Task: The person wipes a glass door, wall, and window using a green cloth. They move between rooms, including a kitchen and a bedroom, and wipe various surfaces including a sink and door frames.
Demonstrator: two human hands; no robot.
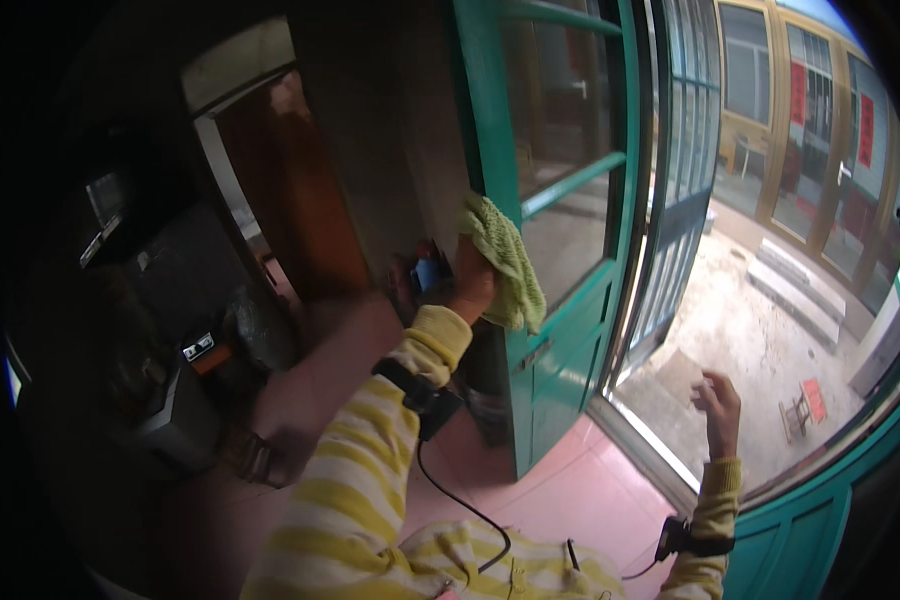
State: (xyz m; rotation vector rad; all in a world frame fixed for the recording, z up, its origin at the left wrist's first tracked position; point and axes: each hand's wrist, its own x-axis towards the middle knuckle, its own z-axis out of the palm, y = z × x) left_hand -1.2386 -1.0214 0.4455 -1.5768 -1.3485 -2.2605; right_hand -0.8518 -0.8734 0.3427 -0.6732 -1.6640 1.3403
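A light green terry cloth (pixel 504 262) is in my left hand (pixel 474 281), which presses it to the free edge of a green door (pixel 495 120) with glass panes. The cloth hangs down past the hand and hides part of that edge. A door latch (pixel 532 355) sits just below it. My right hand (pixel 718 409) is raised in front of the doorway, fingers apart and a little curled, with nothing in it. Both wrists bear black straps with devices on them.
A barred metal door (pixel 679 180) stands beyond the green one. Outside lie a concrete yard (pixel 701 300), a step (pixel 795 292) and a small stool (pixel 811 401). A second green door panel (pixel 787 536) is at lower right. Pink tiles (pixel 570 480) cover the floor.
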